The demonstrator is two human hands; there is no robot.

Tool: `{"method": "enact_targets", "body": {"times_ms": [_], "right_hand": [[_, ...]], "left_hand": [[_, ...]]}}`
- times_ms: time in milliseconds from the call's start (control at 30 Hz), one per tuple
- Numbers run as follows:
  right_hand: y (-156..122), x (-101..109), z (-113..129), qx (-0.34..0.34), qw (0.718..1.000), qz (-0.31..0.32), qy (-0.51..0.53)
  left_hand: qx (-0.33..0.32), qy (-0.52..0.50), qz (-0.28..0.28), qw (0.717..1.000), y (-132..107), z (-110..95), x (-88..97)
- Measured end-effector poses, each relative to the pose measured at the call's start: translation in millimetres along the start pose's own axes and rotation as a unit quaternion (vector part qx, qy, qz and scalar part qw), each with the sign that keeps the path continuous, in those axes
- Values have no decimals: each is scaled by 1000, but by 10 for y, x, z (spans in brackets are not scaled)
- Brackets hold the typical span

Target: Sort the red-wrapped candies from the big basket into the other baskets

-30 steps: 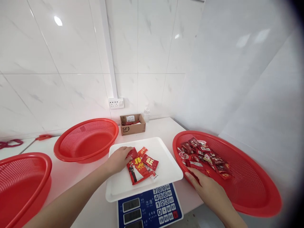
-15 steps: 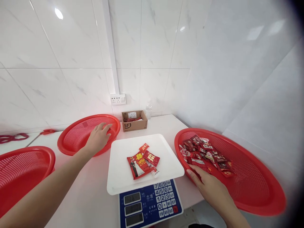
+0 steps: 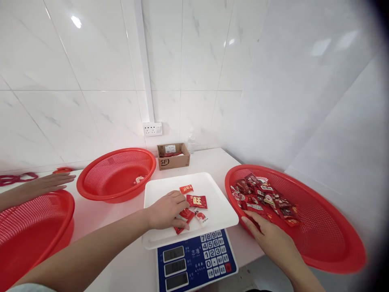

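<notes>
My left hand (image 3: pixel 168 211) is over the white weighing tray (image 3: pixel 219 202) of a digital scale (image 3: pixel 197 259), its fingers closed on a red snack packet (image 3: pixel 187 215) mostly covered by the palm. Around it on the tray lie a small red packet (image 3: pixel 186 189), a dark red packet (image 3: pixel 197 201) and a white-and-red wrapped piece (image 3: pixel 201 217). With my right hand (image 3: pixel 270 235) I grip the near-left rim of a large red basket (image 3: pixel 328 243), thumb outside. Several red-wrapped snacks (image 3: pixel 267 198) are heaped inside that basket.
A red basket (image 3: pixel 91 174) behind the scale holds one small pale-and-red piece (image 3: pixel 139 179). Another person's hand (image 3: pixel 45 184) reaches over a basket (image 3: pixel 68 202) at left. A cardboard box (image 3: pixel 174 162) and a clear bottle (image 3: pixel 191 144) stand near the wall.
My left hand has moved from the back basket onto the tray and grasped the large red packet. A small piece now shows in that basket. Another person's hand has appeared at left.
</notes>
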State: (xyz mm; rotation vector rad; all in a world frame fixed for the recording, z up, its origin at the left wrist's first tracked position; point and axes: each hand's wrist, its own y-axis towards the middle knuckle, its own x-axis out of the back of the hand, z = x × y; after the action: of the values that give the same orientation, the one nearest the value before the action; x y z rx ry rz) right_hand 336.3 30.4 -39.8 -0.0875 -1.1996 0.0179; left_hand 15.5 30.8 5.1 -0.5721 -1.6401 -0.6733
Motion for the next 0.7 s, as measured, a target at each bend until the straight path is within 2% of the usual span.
{"method": "enact_targets", "body": {"times_ms": [100, 200, 267, 367, 467, 500, 567, 700], "right_hand": [[9, -23, -23, 5, 1000, -9, -2], [18, -36, -37, 8, 1000, -14, -5], [20, -39, -39, 14, 1000, -19, -7], [16, -37, -31, 13, 1000, -19, -11], [5, -23, -6, 7, 1000, -12, -12], [0, -15, 5, 5, 1000, -9, -12], [-9, 1, 28, 0, 1000, 0, -12], [-21, 20, 53, -1, 1000, -2, -9]], "left_hand": [[38, 21, -12, 999, -21, 14, -53], [121, 45, -37, 991, -93, 114, -2], [200, 64, -68, 975, -173, 281, 131], [327, 94, -125, 932, -317, 637, 436], [399, 107, -171, 895, -399, 913, 675], [402, 105, -180, 892, -392, 945, 697], [375, 82, -176, 906, -316, 892, 630], [231, 4, -96, 968, 14, 452, 192]]}}
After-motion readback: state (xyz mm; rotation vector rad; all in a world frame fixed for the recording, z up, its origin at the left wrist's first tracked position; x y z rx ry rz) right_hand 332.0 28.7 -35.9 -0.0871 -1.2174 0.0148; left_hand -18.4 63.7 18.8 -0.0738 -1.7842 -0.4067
